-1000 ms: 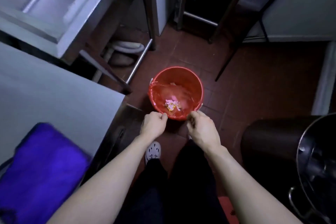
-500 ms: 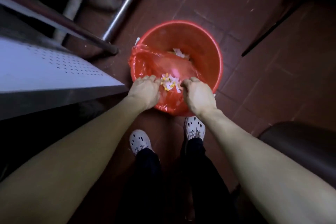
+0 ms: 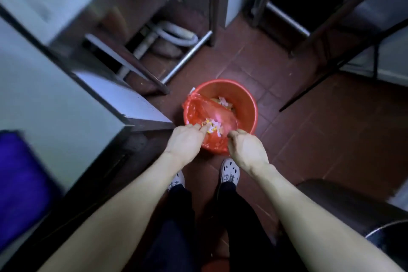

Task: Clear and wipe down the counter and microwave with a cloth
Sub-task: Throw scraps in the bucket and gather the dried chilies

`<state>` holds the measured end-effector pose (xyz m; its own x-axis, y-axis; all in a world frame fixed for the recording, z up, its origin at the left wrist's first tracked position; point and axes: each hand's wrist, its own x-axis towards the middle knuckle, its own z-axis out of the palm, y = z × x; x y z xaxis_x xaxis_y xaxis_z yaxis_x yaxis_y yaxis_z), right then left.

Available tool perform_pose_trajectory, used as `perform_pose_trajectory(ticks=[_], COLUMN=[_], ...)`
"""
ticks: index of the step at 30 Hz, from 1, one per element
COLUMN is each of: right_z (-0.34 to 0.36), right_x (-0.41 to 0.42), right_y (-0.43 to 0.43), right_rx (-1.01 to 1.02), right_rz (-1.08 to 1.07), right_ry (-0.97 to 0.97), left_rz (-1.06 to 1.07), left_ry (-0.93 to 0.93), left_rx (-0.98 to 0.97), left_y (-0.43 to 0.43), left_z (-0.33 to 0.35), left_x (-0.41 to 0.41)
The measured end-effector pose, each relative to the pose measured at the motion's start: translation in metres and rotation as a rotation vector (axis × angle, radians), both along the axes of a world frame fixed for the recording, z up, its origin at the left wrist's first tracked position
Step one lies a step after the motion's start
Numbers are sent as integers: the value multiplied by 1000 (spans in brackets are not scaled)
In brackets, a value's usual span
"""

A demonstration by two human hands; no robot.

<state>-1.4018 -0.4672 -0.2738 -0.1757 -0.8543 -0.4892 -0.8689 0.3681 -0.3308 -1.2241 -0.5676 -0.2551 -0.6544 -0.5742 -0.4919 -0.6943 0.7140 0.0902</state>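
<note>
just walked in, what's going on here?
A person stands over a red bucket on the tiled floor. The left hand and right hand are at its near rim, holding the edge of the red plastic bag that sags into it. Small pale and yellow scraps lie on the bag. The counter is to the person's left.

Commercial kitchen, steel counter (image 3: 55, 104), red tile floor (image 3: 331, 139), drain hose (image 3: 176, 33)

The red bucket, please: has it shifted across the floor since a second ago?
No. The red bucket still stands just right of the metal leg's foot; only the view shifted.
</note>
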Motion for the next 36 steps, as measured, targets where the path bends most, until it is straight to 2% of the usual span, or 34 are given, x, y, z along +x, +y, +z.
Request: perform_pose_trajectory(ticks=[5, 8, 12, 15, 19, 26, 29, 36], right_z=[120, 175, 223, 246, 265, 286, 294, 306], right_x=[11, 35, 93, 150, 235, 388, 450, 543], right_y=[0, -13, -43, -62, -72, -56, -46, -48], right_rx=[-84, -204, -357, -438, -488, -556, -590, -534], right_rz=[118, 238, 475, 621, 789, 1001, 1041, 1058], right_ry=[35, 43, -4, -23, -27, -44, -115, -80], left_rz=[109, 194, 436, 643, 808, 1129, 1170, 1186], left_ry=[105, 197, 314, 347, 314, 201, 157, 164], left_rx=[-15, -162, -408, -515, -620, -641, -662, -702], left_y=[17, 33, 53, 75, 112, 188, 209, 207], left_z=[130, 187, 231, 251, 266, 280, 283, 288], left_x=[18, 46, 114, 173, 263, 422, 479, 565])
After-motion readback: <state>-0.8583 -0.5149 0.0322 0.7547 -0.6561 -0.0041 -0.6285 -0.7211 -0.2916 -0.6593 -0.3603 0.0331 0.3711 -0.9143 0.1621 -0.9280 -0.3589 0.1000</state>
